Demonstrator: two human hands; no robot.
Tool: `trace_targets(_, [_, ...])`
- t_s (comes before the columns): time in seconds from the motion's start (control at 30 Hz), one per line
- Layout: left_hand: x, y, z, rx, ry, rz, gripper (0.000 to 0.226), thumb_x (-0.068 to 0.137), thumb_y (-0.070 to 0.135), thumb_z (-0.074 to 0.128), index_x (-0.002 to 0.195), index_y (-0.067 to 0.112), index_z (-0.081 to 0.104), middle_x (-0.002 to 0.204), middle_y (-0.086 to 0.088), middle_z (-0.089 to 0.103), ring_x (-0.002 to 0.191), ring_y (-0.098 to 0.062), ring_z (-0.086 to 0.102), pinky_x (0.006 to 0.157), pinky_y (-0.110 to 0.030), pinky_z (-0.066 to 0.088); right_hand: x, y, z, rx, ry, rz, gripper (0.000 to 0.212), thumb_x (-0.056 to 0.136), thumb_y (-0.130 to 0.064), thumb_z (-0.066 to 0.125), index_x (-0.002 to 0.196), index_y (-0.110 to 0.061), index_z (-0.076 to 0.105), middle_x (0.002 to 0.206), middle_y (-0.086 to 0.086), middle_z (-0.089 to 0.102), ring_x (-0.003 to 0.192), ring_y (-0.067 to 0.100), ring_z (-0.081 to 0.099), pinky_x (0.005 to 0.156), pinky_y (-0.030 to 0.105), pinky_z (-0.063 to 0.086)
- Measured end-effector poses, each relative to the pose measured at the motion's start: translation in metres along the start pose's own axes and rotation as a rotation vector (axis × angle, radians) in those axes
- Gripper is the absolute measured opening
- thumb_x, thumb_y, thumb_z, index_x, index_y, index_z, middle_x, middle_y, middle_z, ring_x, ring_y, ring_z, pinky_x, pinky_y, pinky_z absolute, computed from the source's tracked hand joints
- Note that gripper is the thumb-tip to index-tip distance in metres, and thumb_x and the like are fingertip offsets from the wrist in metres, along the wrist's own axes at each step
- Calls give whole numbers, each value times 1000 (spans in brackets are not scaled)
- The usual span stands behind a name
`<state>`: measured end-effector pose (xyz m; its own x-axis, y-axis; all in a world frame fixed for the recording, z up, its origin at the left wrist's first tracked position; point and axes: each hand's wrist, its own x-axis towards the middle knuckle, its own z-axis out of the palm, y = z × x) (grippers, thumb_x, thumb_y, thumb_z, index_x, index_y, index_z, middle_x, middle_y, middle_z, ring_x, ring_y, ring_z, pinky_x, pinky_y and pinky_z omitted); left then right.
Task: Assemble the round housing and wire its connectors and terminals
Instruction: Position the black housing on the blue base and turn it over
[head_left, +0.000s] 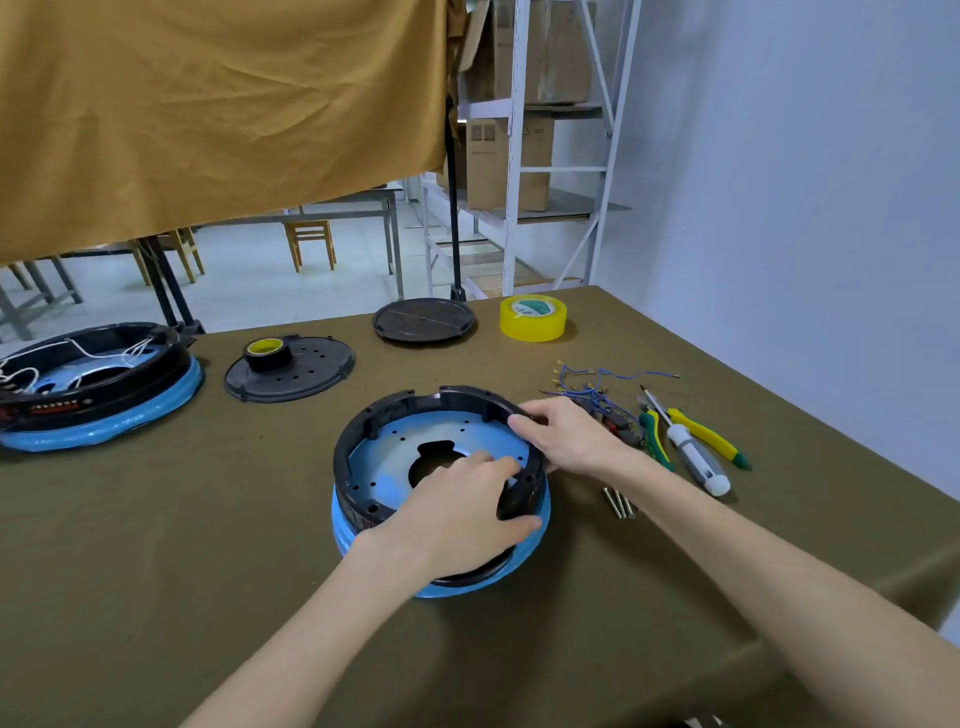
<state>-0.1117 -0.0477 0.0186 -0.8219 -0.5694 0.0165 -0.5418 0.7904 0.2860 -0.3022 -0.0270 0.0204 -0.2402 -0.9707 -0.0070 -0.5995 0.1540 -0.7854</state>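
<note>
A round housing (395, 447), black-rimmed with a blue film-covered floor and blue wrap below, sits mid-table. My left hand (462, 514) grips its near right rim, thumb outside and fingers reaching inside over the blue floor. My right hand (561, 436) holds the far right rim with its fingertips. To the right lie blue wires with brass terminals (597, 382) and a small connector part (621, 426), partly hidden by my right hand. Three long screws (618, 503) lie near my right forearm.
A second housing with white wires (98, 384) sits at far left. Two black round covers (291, 369) (423, 319) lie behind, one bearing a black tape roll (267, 353). Yellow tape (533, 317), pliers (657, 434), a screwdriver (696, 457) lie right. The table edge runs along the right.
</note>
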Motion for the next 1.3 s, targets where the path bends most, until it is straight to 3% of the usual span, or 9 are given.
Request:
trace_targets(0.1, [-6,-7,-2,84,16,7,63,93,66,58,142,28,47,123,7,59,112,-19,59,88,-34,47,23,-4,-6,41,-118,-30,31,108,-28,49,123,-14,71,113,22,72,87,28,74,71,38,64])
trace_targets(0.23, [-11,-17,-2,15,31,14,50,96,58,59,137,30,55,123,12,60,110,-15,58,83,-31,47,50,-5,-9,136,-218,-38,32,107,-26,54,135,-15,67,128,11,71,115,27,69,98,43,58])
trace_targets(0.33, [-8,-14,-2,34,52,41,31,98,56,55,110,28,61,100,14,55,93,-14,53,73,-32,46,62,-5,-8,173,-246,-41,29,106,-26,57,131,-19,69,126,2,73,99,5,72,90,27,60])
trace_targets(0.43, [-5,-14,3,77,72,39,33,101,53,52,117,26,60,106,13,53,97,-13,49,75,-32,45,66,-2,-7,197,-238,-35,23,105,-28,59,124,-27,71,116,-8,74,92,-2,72,82,21,60])
trace_targets(0.5, [-3,-15,5,66,77,32,39,102,52,51,133,28,54,116,12,55,107,-15,51,81,-32,47,64,1,-5,193,-197,-28,19,103,-32,62,118,-28,73,113,-11,75,95,0,72,84,23,60])
trace_targets(0.6, [1,-17,6,14,33,41,70,102,49,53,161,31,20,140,9,51,125,-21,48,99,-37,48,56,3,-9,78,-68,-37,29,101,-41,62,113,-20,77,109,-1,77,99,13,71,86,27,58])
trace_targets(0.7, [5,-18,7,41,-22,48,80,104,46,48,165,33,-3,130,6,47,115,-22,40,99,-42,48,36,10,-25,-3,116,-8,35,102,-46,57,100,-15,75,90,1,75,78,14,70,75,30,55])
trace_targets(0.9, [15,-19,10,6,-31,31,89,98,47,49,163,34,-10,116,7,41,104,-21,35,87,-32,38,-28,38,-54,-455,16,210,13,96,-37,66,90,-25,67,76,-10,69,62,2,60,54,21,42])
trace_targets(1.3, [17,-21,17,2,10,5,87,90,53,39,160,45,-12,106,15,37,101,-17,33,74,-28,35,-74,71,-73,-656,50,293,8,91,-25,68,88,-30,63,90,-6,65,87,16,66,78,32,56])
